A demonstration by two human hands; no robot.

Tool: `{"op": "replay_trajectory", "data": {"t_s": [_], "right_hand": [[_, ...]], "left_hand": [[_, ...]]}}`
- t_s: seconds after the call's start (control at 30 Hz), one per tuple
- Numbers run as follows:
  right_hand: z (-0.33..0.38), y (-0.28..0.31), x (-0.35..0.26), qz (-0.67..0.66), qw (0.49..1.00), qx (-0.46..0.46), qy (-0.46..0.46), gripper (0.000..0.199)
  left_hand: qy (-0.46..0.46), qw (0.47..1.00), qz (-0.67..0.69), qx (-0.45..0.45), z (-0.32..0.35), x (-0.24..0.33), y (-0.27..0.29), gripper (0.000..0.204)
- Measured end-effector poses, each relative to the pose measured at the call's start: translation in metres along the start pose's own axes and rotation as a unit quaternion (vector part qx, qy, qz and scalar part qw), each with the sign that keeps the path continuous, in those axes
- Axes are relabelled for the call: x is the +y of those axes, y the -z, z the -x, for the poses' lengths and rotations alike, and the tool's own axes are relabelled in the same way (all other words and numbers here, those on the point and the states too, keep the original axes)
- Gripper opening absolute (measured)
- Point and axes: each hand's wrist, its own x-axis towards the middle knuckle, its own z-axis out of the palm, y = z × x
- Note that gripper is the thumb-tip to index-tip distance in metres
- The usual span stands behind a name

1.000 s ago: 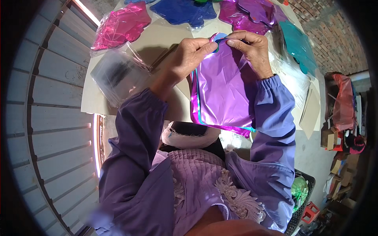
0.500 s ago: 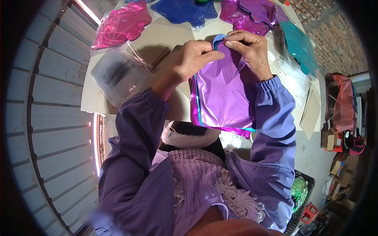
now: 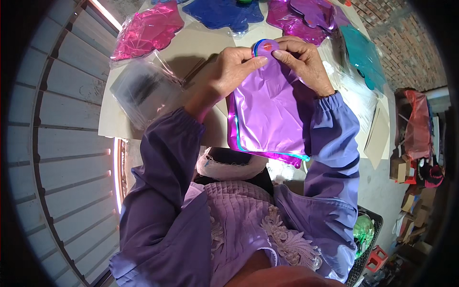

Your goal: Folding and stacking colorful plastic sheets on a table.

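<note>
A stack of flat, uninflated foil balloons (image 3: 270, 112) hangs over the table's near edge, shiny purple on top with teal and magenta layers showing along the side and bottom. At its far end sits a rounded tab (image 3: 267, 46) with a small red mark, and a blue edge shows behind it. My left hand (image 3: 233, 71) pinches the tab's left side between thumb and fingers. On the right side, my right hand (image 3: 306, 64) grips the same end with its thumb on top. The fingers beneath the layers are partly hidden.
Along the far side of the pale table (image 3: 201, 40) lie a pink wrapped packet (image 3: 150, 31), a dark blue one (image 3: 224, 16) and purple ones (image 3: 306, 19). Clear plastic bags (image 3: 143, 91) lie at left. A teal packet (image 3: 366, 57) and cardboard pieces (image 3: 377, 131) are at right.
The rounded tab now lies flat facing up, its red mark visible, where its end was curled over before. The stack has shifted slightly left and both hands still hold it.
</note>
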Motion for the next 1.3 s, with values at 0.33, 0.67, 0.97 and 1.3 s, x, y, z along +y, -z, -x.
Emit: {"op": "replay_trajectory", "data": {"t_s": [0.33, 0.67, 0.97, 1.3], "right_hand": [[0.003, -0.009, 0.007, 0.017, 1.0, -0.014, -0.01, 0.023], [0.002, -0.017, 0.012, 0.08, 0.996, 0.018, 0.042, 0.024], [0.005, -0.009, 0.016, 0.149, 0.988, 0.016, -0.044, 0.024], [0.001, -0.02, 0.018, 0.137, 0.99, 0.029, 0.002, 0.026]], "left_hand": [[-0.039, 0.961, -0.274, 0.018, 0.003, 0.007, -0.006, 0.034], [-0.027, 0.973, -0.228, 0.024, 0.002, 0.01, -0.007, 0.034], [0.07, 0.959, -0.27, -0.044, 0.005, 0.032, 0.004, 0.03], [-0.012, 0.972, -0.232, 0.039, 0.002, 0.008, -0.004, 0.03]]}}
